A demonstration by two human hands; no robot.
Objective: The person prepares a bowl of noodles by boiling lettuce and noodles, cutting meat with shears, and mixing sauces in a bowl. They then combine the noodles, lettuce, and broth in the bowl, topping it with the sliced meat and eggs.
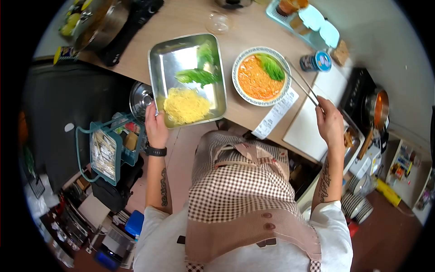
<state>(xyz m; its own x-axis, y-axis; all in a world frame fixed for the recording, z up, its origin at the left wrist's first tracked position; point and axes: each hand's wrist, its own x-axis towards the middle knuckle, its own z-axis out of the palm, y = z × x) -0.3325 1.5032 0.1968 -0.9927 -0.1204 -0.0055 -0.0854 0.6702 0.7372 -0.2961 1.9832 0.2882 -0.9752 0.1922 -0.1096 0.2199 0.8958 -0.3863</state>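
My left hand (157,125) grips the lower left edge of a rectangular metal tray (168,61), thumb over the rim. In the tray lie a clump of yellow noodles (186,106) and some green leafy vegetables (197,77). To its right stands a patterned bowl (236,82) of orange-red noodle soup (257,80), with a green leaf (271,66) at its upper right. My right hand (329,119) is closed around a pair of chopsticks (305,81), whose tips reach over the bowl's right rim by the leaf.
A printed receipt (275,115) lies below the bowl. Beyond are a blue-lidded tub (316,61) and a light-blue open container (312,20). A large pot (97,27) stands at the upper left; a pan of red sauce (379,109) sits at right. A teal basket (105,154) is at lower left.
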